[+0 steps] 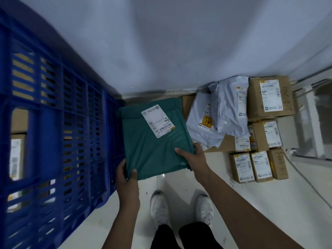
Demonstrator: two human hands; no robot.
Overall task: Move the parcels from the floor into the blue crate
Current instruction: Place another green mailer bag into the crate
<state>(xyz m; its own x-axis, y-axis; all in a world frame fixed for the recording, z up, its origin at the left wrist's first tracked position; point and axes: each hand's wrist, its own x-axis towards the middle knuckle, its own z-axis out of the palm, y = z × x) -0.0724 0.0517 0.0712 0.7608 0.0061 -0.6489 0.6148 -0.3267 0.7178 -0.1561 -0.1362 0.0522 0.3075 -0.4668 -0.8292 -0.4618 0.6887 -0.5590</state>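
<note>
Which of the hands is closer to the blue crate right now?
Left. The left hand grips the green parcel's near corner right beside the blue crate; the right hand holds the parcel's far edge, away from the crate.

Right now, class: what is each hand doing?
Left hand: grips the green parcel at its near corner.
Right hand: holds the same parcel's right edge.
</note>
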